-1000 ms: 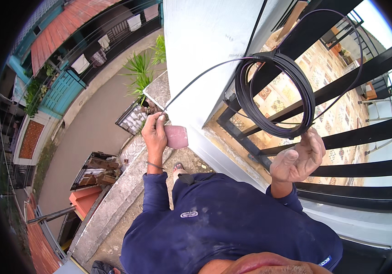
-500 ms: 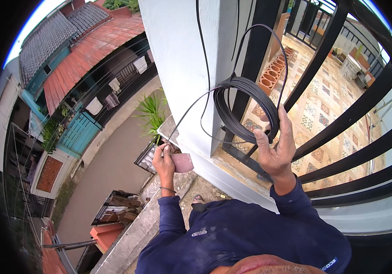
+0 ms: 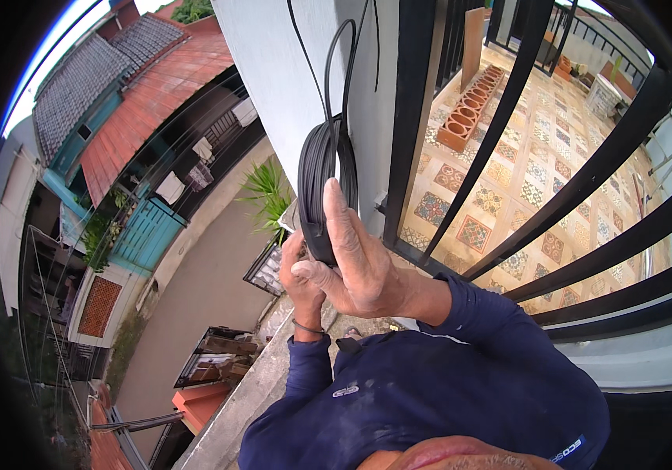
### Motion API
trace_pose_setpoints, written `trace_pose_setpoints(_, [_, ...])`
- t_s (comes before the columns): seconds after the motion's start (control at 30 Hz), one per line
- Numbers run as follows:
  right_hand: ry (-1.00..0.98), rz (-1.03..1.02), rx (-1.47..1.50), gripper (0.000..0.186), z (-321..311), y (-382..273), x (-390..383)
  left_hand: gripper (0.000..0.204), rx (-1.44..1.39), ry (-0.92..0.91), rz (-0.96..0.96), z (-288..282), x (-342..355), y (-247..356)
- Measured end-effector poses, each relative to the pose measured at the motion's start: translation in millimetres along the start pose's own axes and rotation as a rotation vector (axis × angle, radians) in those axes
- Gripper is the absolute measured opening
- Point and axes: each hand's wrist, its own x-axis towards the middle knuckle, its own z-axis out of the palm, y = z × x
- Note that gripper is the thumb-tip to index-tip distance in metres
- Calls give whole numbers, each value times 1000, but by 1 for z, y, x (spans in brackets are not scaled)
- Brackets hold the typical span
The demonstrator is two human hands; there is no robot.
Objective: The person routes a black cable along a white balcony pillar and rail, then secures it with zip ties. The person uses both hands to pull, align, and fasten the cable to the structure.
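A coil of thin black cable (image 3: 318, 176) stands nearly edge-on in front of the white pillar, with loops rising from its top. My right hand (image 3: 359, 266) holds the coil's lower right side, fingers pointing up along it and thumb stretched across below it. Against the coil's lower left edge, my left hand (image 3: 302, 274) is closed at the cable; its fingertips are partly hidden behind the coil and my right thumb. The pinkish flat piece seen earlier in my left hand is out of sight.
A white pillar (image 3: 265, 70) rises ahead, beside a black metal railing (image 3: 500, 141). Behind the bars lie a patterned tile floor (image 3: 539, 172) and a terracotta block (image 3: 469, 110). Down to the left run a concrete ledge (image 3: 249, 407), a road (image 3: 195, 298) and overhead wires.
My right hand has brought the coil left and turned it edge-on, close to my left hand. The cable stretch between the hands no longer shows. The pinkish piece has gone from view.
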Motion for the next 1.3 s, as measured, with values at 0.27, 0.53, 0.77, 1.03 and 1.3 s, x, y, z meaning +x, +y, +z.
trace_pose_setpoints(0.27, [-7, 7, 123, 94, 41, 5, 14, 30, -101, 21, 85, 26, -6, 32])
trace_pose_setpoints(0.53, [-83, -1, 84, 89, 26, 17, 23, 27, -247, 269, -44, 27, 33, 43])
trace_pose_setpoints(0.77, [358, 83, 65, 43, -34, 60, 58, 41, -471, 407, 42, 1, 99, 59])
trace_pose_setpoints(1.03, [314, 43, -159, 51, -32, 93, 105, 35, -300, 527, 121, -26, 127, 81])
trace_pose_setpoints(1.3, [376, 112, -34, 38, -32, 92, 145, 27, -117, 505, 234, -47, 140, 103])
